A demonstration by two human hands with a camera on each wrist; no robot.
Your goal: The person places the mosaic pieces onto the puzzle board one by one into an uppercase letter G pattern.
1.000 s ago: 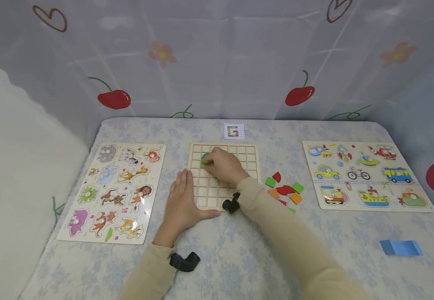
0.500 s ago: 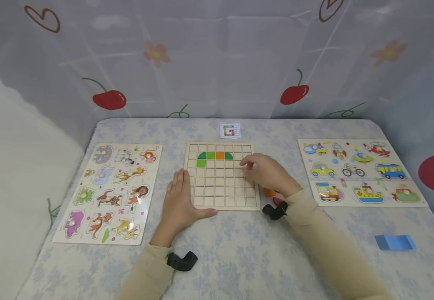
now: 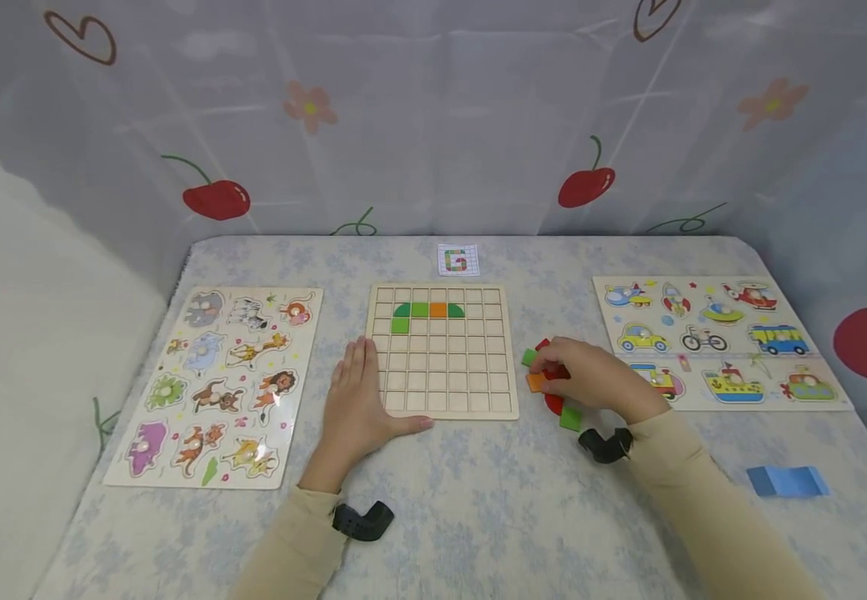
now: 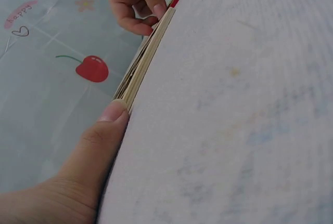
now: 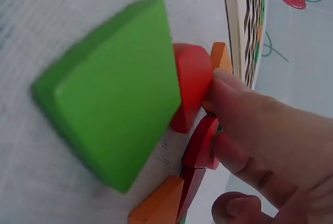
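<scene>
My left hand lies flat with its fingers along the left edge of the wooden grid board and its thumb at the front edge. In the left wrist view, the thumb presses against the board's side. On the board sit two dark green quarter-rounds, two green squares and an orange square. My right hand reaches into the loose pieces right of the board. Its thumb and fingers bend around an orange block and red curved pieces; I cannot tell whether it pinches one.
A pattern card lies behind the board. An animal puzzle stands at left, a vehicle puzzle at right. A blue block lies at front right. A green square lies closest in the right wrist view.
My right hand has left the green pieces on the board's upper left and moved right to the loose pieces. The left hand has stayed at the board. The head view has shifted slightly.
</scene>
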